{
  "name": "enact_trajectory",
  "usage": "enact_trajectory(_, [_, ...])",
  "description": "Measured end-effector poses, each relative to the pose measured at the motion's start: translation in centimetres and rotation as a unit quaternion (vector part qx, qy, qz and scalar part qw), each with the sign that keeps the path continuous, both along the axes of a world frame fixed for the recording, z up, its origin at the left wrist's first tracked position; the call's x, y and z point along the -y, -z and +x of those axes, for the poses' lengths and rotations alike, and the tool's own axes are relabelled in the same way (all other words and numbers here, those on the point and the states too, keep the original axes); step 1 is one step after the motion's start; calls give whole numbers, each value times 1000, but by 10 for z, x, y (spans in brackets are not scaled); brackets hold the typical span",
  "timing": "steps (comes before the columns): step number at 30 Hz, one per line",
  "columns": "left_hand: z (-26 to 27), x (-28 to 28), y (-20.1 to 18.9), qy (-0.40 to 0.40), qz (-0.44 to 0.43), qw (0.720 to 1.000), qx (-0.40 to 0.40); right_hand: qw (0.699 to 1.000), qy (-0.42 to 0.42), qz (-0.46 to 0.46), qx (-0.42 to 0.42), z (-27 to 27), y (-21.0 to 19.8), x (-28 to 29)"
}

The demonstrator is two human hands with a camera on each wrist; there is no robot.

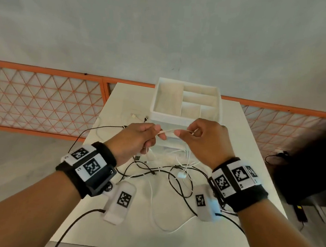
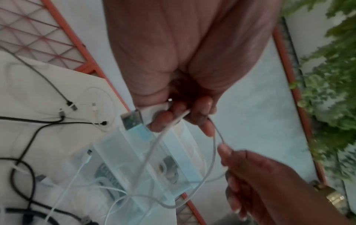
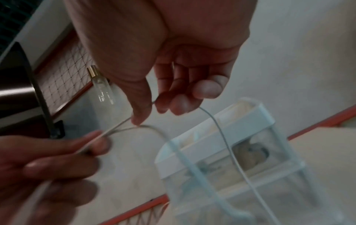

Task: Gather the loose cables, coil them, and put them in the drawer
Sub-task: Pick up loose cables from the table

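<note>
**Thin white cable pinched between both hands**

I have my left hand (image 1: 137, 137) clamped on the thin white rubbery charging cable (image 1: 166, 132) near its USB plug (image 2: 133, 120), my right hand (image 1: 200, 138) pinching it further along, above the white table (image 1: 252, 170). It looks light, limp and slippery; I'd grip by the stiff plug. The white plastic compartmented drawer (image 1: 186, 117) sits at twelve o'clock.

No brand, word or number can be read with certainty. The white tags on the black wrist bands (image 1: 87, 168) carry only black-and-white square code patterns, and the tiny characters printed beside those patterns are too small to make out.
</note>
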State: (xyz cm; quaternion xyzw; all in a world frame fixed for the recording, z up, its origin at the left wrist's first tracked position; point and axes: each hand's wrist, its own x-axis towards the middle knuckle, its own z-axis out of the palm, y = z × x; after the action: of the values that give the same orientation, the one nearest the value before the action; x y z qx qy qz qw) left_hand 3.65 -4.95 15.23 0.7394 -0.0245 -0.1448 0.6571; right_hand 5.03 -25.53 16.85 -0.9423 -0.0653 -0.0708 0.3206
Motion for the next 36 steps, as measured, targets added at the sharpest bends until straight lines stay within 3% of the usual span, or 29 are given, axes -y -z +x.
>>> enact_trajectory(3, [-4,-7,3,-10,-32,999,-18,999,41,-8,20,6,0,22])
enact_trajectory(9, [-8,-10,4,-32,-108,992,-62,982,136,127,18,16,4,45])
enact_trajectory(14, [-10,-24,9,-16,-4,999,-49,940,211,266,43,20,10,63])
enact_trajectory(18, [-11,-25,9,-63,-11,997,-54,941,190,262,-98,23,25,67])
enact_trajectory(20, [-11,-23,6,-77,-17,996,-44,912,196,310,-184,31,29,70])
enact_trajectory(22, [-11,-23,2,-75,-2,997,-33,887,200,367,-197,41,24,77])
enact_trajectory(28, [-19,-23,11,22,96,992,-77,910,173,369,-75,77,-11,94])
enact_trajectory(33, [-21,-7,11,8,109,993,-41,942,141,300,43,84,-12,100])
enact_trajectory(36, [-21,-7,13,-9,105,994,-28,945,160,284,-16,78,25,115])
